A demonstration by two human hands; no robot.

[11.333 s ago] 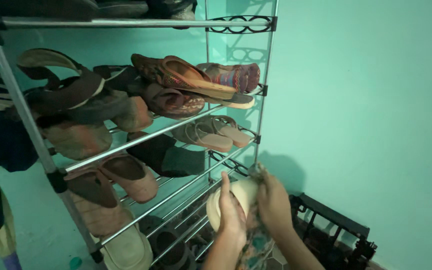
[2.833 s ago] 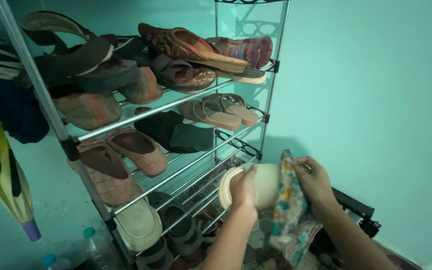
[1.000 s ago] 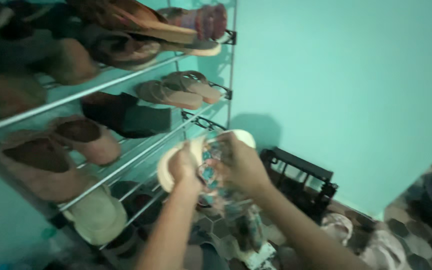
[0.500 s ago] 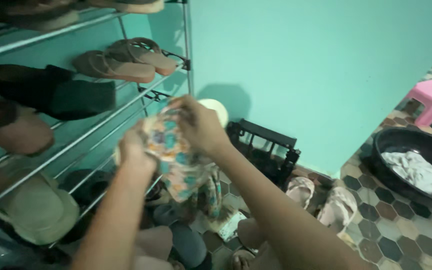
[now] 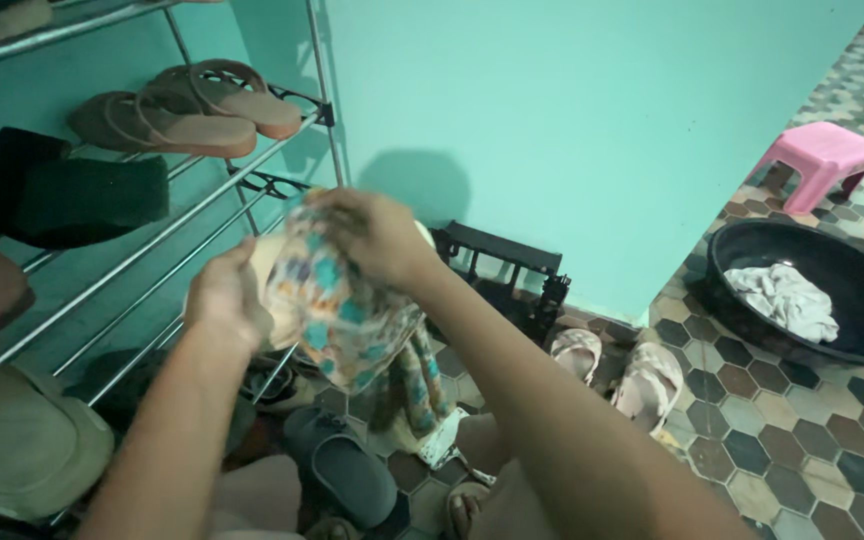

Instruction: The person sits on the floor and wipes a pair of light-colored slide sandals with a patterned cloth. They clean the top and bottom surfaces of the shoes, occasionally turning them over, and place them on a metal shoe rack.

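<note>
1. Both hands grip together: the left hand (image 5: 224,300) clasps a cream shoe (image 5: 264,268), and the right hand (image 5: 372,235) presses a patterned cloth (image 5: 342,320) over it.
2. Since a moment ago the cloth has slid across, covering most of the shoe.
3. Nearby: shoe rack (image 5: 252,180), black basin (image 5: 812,300).

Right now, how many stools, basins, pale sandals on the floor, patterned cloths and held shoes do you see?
Pink stool: 1
Black basin: 1
Pale sandals: 2
Patterned cloth: 1
Cream shoe: 1
Total: 6
</note>
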